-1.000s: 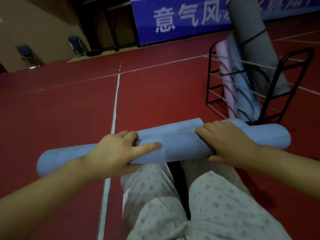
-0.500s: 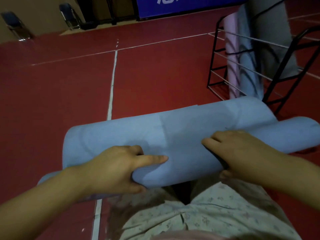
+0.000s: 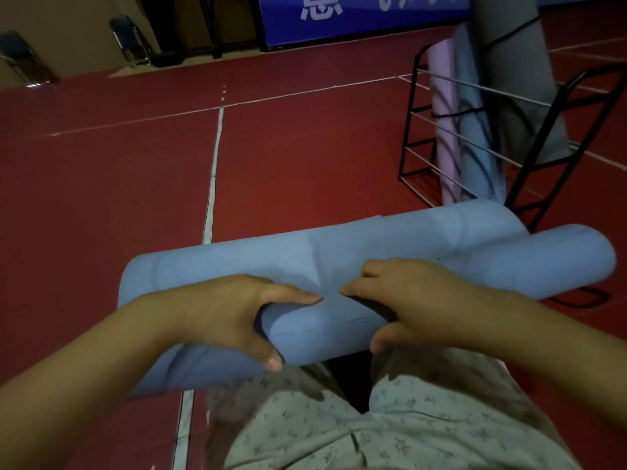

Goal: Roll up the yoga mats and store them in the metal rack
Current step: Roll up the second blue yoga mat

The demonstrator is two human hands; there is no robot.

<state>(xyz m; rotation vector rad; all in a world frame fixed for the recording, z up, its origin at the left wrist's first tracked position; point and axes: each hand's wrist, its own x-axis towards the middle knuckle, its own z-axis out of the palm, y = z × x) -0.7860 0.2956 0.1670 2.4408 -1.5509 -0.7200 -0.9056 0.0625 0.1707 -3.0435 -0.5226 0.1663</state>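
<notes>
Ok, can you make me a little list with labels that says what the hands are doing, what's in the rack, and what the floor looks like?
left hand: left hand grips the blue mat
right hand: right hand grips the same mat
mat: partly rolled, held over the person's lap
rack: black metal rack on the right
in the rack: pink mat, light blue mat, grey mat, all standing on end
floor: red floor with white lines
</notes>
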